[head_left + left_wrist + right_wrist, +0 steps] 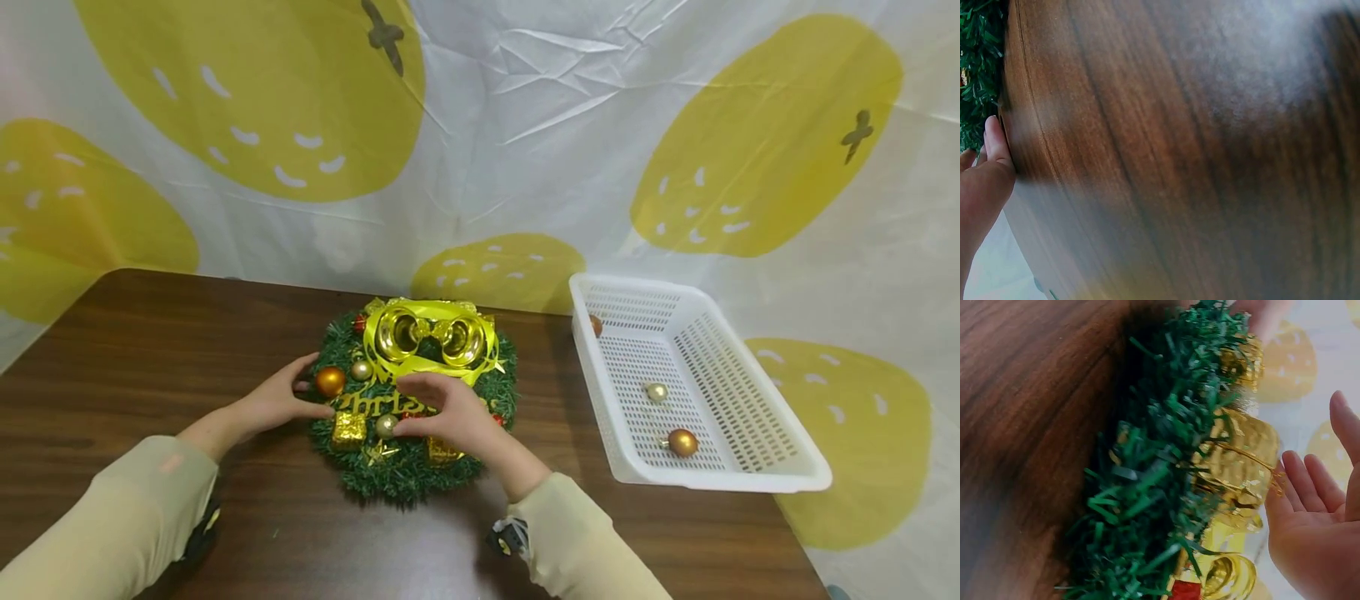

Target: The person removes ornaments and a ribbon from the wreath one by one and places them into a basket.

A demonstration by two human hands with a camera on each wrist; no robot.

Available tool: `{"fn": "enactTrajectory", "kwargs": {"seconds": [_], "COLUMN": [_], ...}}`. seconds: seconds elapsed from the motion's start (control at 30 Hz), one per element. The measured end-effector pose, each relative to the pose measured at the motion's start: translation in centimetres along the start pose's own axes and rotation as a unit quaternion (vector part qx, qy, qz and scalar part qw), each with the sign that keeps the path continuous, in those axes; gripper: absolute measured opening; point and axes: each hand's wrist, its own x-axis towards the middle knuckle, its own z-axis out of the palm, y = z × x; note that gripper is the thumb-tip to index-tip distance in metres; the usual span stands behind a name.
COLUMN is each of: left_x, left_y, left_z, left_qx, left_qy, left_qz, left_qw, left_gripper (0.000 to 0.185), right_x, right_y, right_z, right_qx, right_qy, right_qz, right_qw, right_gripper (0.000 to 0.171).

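Observation:
A green Christmas wreath point(405, 487) lies on the wooden table, with gold bells point(462, 342), yellow ribbon, gold lettering and small ornaments on it. My left hand point(279, 398) is at its left edge, thumb and fingers apart, close to an orange-gold ball point(330, 382) and a gold gift box point(348, 428). My right hand point(457, 415) hovers over the wreath's front right part, its thumb tip beside a pale gold ball point(386, 426). In the right wrist view its fingers point(1310, 481) are extended next to a foil gift box point(1241, 456), gripping nothing.
A white perforated plastic basket point(720, 480) stands to the right, holding a pale gold ball point(657, 392), a copper ball point(682, 442) and another copper ball point(596, 326) at its left wall. A lemon-patterned cloth point(480, 167) hangs behind the table.

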Motion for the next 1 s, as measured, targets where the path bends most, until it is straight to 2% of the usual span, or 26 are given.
{"fn": "enactTrajectory", "kwargs": {"seconds": [0.23,0.37,0.5,0.83,1.0], "left_x": [0.0,0.1,0.0,0.0,0.1], "left_y": [0.1,0.0,0.1,0.0,0.0], "left_z": [0.0,0.0,0.0,0.0,0.0], "left_qx": [-0.005,-0.004,-0.002,-0.003,-0.005], "left_qy": [-0.003,-0.001,-0.001,-0.001,0.001], "left_qz": [0.000,0.000,0.000,-0.002,-0.006], "left_qw": [1.0000,1.0000,1.0000,1.0000,1.0000], "left_gripper": [0.106,0.106,0.105,0.106,0.106], "right_x": [0.3,0.4,0.7,0.8,0.9], "right_y": [0.5,0.5,0.6,0.2,-0.1], "right_z": [0.7,1.0,1.4,2.2,2.6], "right_qx": [-0.030,-0.084,-0.149,-0.231,-0.287], "right_qy": [-0.001,-0.006,-0.011,-0.008,-0.002], "right_qz": [0.016,0.006,-0.009,-0.034,-0.049], "right_qw": [0.999,0.996,0.989,0.972,0.957], "right_gripper": [0.057,0.059,0.061,0.051,0.041]}}
